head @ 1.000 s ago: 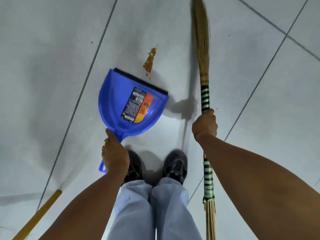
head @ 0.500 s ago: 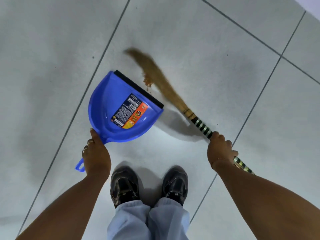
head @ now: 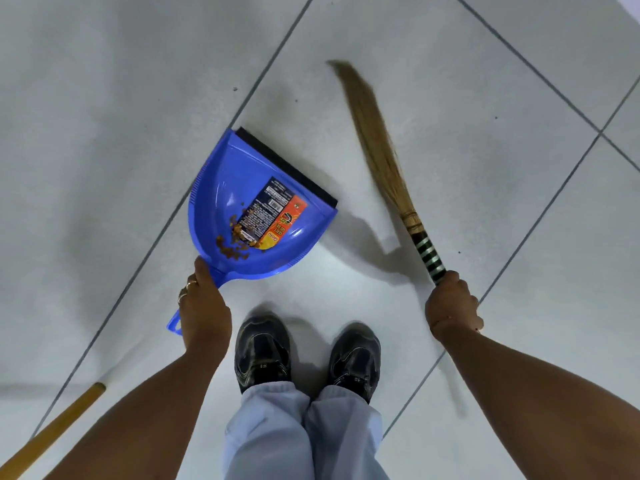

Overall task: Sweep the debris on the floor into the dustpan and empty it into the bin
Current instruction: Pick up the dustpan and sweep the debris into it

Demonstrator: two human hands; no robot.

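Note:
A blue dustpan (head: 221,188) with a black rubber lip and a printed label rests on the white tiled floor in front of my feet. Brown crumbly debris (head: 232,247) lies inside it near the handle end. My left hand (head: 204,306) grips the dustpan's handle. My right hand (head: 450,304) holds a straw broom (head: 377,147) by its green-and-black striped handle; the bristles point away from me, lifted to the right of the dustpan and blurred. No bin is in view.
My two black shoes (head: 263,351) stand just behind the dustpan. A yellow wooden stick (head: 52,431) lies on the floor at the lower left. A few dark specks (head: 235,89) dot the tiles beyond the dustpan.
The broom swept left across the debris pile, then swung back out to the right. The debris moved from the floor into the dustpan. The dustpan stayed about where it was.

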